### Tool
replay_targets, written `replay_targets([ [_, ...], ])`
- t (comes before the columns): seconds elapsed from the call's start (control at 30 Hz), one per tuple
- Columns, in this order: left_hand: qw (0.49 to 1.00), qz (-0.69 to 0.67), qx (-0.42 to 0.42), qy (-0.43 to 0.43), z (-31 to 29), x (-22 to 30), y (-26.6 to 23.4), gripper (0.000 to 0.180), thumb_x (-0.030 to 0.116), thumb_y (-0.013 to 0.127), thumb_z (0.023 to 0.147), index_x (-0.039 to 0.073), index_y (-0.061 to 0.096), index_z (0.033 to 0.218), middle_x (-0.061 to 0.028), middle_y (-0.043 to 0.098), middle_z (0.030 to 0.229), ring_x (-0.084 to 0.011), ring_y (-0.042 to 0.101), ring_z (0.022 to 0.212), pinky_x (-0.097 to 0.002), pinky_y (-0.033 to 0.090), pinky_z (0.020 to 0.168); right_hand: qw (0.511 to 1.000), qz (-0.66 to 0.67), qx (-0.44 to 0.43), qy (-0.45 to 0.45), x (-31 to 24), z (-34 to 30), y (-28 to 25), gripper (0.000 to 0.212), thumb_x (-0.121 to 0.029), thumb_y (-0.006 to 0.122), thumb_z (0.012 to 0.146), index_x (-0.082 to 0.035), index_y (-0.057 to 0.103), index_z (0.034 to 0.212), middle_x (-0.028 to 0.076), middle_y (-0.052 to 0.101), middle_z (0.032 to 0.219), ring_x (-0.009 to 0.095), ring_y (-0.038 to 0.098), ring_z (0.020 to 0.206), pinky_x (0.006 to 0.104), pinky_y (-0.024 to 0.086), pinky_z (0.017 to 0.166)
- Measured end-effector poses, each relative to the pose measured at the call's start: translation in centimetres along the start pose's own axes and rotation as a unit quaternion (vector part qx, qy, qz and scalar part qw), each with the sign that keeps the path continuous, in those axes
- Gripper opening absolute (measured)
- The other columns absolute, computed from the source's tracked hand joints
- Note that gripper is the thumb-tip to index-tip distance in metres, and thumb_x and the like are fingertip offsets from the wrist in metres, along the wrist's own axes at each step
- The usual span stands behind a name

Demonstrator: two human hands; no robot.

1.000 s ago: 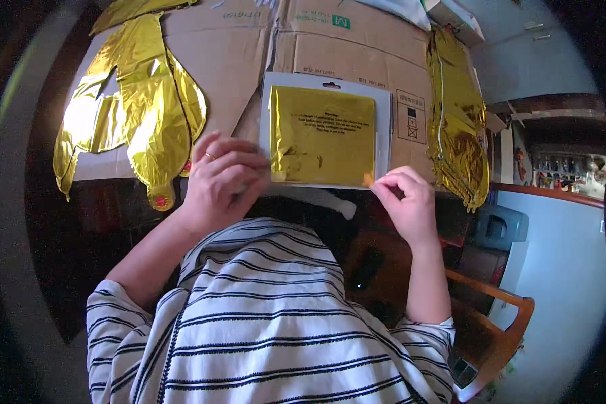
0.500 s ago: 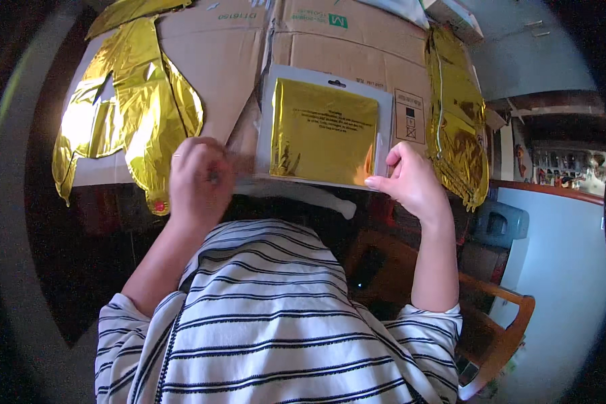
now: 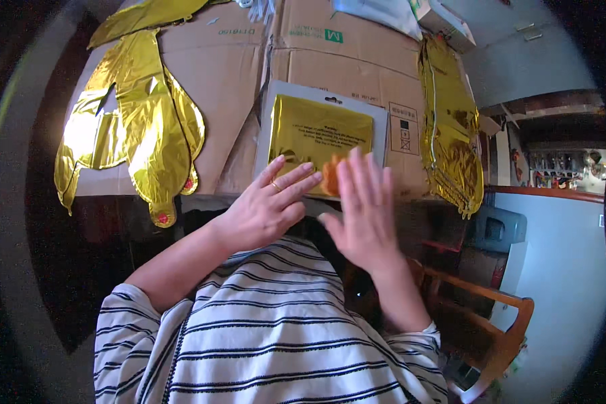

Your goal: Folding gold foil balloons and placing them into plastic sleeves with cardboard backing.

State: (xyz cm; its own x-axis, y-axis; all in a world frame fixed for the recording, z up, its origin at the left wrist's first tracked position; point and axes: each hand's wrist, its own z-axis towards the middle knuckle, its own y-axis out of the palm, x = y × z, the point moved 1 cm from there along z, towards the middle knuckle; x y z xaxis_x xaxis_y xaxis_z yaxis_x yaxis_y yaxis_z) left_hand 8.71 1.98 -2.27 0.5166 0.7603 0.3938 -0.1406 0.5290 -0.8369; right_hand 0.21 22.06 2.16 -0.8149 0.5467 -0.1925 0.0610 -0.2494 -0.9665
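Observation:
A flat packet (image 3: 323, 124) with folded gold foil in front of a pale hang card lies at the near edge of the cardboard, its hang hole at the far side. Over its near left part, my left hand (image 3: 266, 205) stretches its fingers out, a ring on one of them. My right hand (image 3: 370, 219) is over the near right part, thumb and fingers apart and somewhat blurred. Neither hand grips anything. Whether the fingertips touch the foil I cannot tell. Between the hands the foil shows an orange reflection.
A flat gold foil balloon (image 3: 151, 121) lies on the cardboard (image 3: 225, 87) at left, and more gold foil (image 3: 148, 19) behind it. Another folded gold foil piece (image 3: 451, 128) hangs over the right edge. Clear plastic (image 3: 377, 15) lies far back. A wooden chair (image 3: 498, 296) stands at lower right.
My right hand has let go of the packet's near right corner and moved left with fingers spread. My left hand has come right, over the packet, and its fingers have straightened.

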Motion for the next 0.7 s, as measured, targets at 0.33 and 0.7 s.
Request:
replay_targets([
  [0.33, 0.998, -0.042, 0.029, -0.021, -2.5, -0.7, -0.6, 0.015, 0.005, 0.063, 0.078, 0.003, 0.048, 0.08, -0.0217, 0.049, 0.146, -0.0385, 0.046, 0.138, -0.0583, 0.032, 0.115, 0.992, 0.082, 0.015, 0.096, 3.7, -3.8, 1.5, 0.08, -0.026, 0.069, 0.091, 0.002, 0.027, 0.153, 0.025, 0.029, 0.158, 0.039, 0.027, 0.148, 0.0523, 0.019, 0.12],
  [0.7, 0.984, -0.102, 0.08, 0.122, -4.9, 1.2, -1.5, 0.019, 0.007, 0.063, 0.075, 0.007, 0.045, 0.075, -0.0189, 0.062, 0.13, -0.0361, 0.06, 0.12, -0.0541, 0.046, 0.102, 0.574, 0.709, 0.113, 0.394, 5.1, -6.4, 2.8, 0.03, -0.018, 0.071, 0.092, -0.005, 0.064, 0.118, 0.0, 0.067, 0.11, 0.011, 0.061, 0.097, 0.0268, 0.044, 0.091],
])
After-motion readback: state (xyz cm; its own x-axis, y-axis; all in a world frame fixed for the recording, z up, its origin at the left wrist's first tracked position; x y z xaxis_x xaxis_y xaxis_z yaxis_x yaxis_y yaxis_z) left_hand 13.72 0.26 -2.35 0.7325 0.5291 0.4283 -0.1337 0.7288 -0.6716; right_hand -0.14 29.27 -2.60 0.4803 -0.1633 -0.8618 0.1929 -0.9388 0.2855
